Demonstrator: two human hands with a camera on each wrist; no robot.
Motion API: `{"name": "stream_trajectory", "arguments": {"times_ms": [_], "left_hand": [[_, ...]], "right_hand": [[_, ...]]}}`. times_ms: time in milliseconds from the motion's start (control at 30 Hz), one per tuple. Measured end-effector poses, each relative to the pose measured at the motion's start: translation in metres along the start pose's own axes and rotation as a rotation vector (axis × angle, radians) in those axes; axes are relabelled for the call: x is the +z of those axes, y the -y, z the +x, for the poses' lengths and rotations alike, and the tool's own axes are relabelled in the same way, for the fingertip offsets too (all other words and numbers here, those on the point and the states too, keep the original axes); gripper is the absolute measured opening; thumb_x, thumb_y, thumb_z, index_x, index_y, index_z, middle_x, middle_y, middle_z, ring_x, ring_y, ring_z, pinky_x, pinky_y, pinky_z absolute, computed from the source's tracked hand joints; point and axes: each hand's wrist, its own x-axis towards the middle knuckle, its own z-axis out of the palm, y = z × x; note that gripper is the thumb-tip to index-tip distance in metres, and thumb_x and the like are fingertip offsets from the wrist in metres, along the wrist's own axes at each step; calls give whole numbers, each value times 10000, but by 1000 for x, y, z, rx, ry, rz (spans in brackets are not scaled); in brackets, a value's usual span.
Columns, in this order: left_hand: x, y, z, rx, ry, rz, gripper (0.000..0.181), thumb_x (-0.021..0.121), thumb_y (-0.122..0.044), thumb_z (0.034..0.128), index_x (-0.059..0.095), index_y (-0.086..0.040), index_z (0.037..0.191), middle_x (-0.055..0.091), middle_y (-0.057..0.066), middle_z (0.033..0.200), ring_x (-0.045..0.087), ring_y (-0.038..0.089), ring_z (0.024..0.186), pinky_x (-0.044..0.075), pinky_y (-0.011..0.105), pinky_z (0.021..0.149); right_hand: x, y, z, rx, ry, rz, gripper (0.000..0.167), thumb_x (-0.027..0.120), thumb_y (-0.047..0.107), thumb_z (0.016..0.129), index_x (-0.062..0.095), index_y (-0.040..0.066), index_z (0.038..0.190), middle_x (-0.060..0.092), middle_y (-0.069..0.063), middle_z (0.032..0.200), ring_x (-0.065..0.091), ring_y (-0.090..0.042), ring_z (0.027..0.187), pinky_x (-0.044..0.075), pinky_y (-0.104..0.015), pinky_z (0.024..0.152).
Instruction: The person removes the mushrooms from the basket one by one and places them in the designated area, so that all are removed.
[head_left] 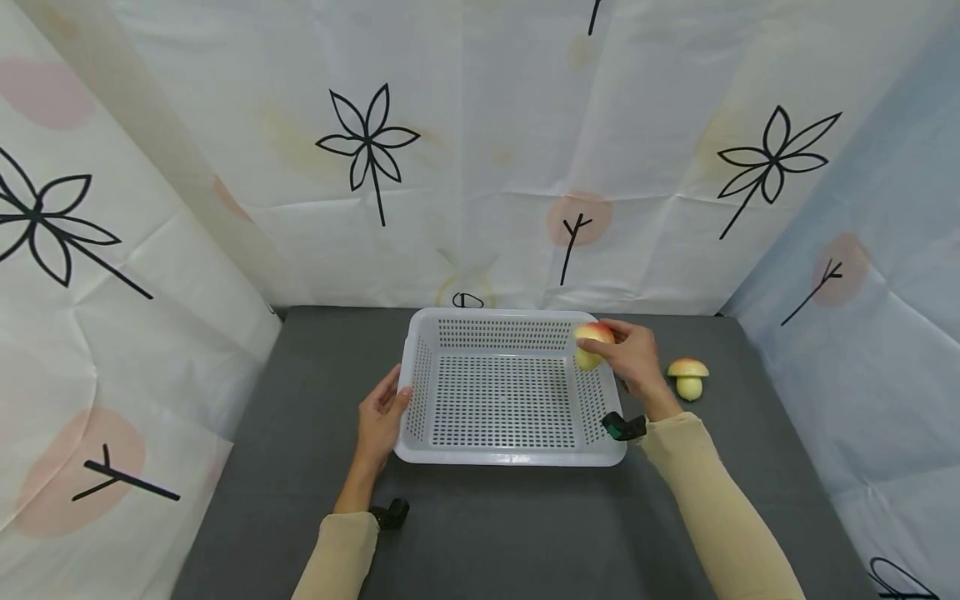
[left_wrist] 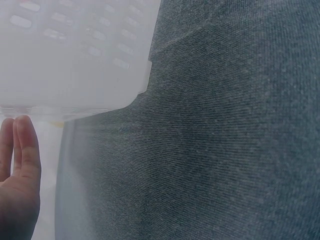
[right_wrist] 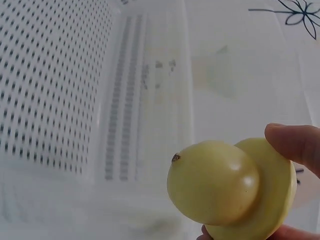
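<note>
A white plastic basket (head_left: 510, 458) with slotted walls and floor stands on the dark grey table. My left hand (head_left: 382, 421) holds its left rim, thumb at the edge; in the left wrist view the fingers (left_wrist: 30, 145) reach up to the rim. My right hand (head_left: 633, 358) pinches a toy mushroom (head_left: 590, 357) over the basket's right wall. Its pale yellow stem and cap underside face the right wrist view, where the mushroom (right_wrist: 215, 182) appears close up beside the thumb. A second toy mushroom (head_left: 688, 379), with a reddish-yellow cap, stands upright on the table, right of my right wrist.
White cloth curtains (head_left: 480, 167) with black flower and twig prints enclose the grey table (head_left: 322, 350) at the back and both sides. The basket sits near the table's back edge. Dark straps with small devices are on both wrists.
</note>
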Motion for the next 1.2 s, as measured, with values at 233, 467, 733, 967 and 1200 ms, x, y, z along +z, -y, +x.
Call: {"name": "stream_trajectory", "arguments": {"times_ms": [233,467,733,967,1200], "left_hand": [[1,-1,0,-9,-9,17,513,621,-150,1032,473,-66,1516,600,222,1361,591,447,1193,559,456,874],[1,-11,-1,-23,-4,3,520,613,-84,1026,451,-15,1516,586,268,1355,657,246,1121,564,406,866],[0,0,0,-11,-23,13,507,628,-117,1025,485,-57,1507,606,231,1347,644,328,1143,571,376,844],[1,-2,-1,12,-32,30,503,628,-117,1024,488,-36,1500,599,256,1346,642,360,1138,577,414,842],[1,-4,-1,-10,-23,14,514,629,-121,1024,477,-42,1509,591,269,1342,613,424,1155,571,420,856]], "right_hand": [[-58,-18,-10,1,-59,-99,763,797,268,901,447,-78,1484,505,-293,1449,522,-384,1257,468,-200,831],[-111,-59,-15,66,-98,-205,816,747,353,934,379,-82,1518,395,-345,1509,436,-482,1325,458,-516,978],[-160,-112,-14,116,-156,-330,787,697,343,962,376,-165,1471,384,-421,1454,432,-557,1264,443,-617,943],[-174,-143,-9,115,-151,-481,724,725,259,929,437,-243,1365,452,-455,1322,489,-571,1124,468,-610,883],[-175,-167,0,42,-148,-592,659,753,218,874,515,-260,1261,535,-453,1193,548,-562,989,481,-589,810]]}}
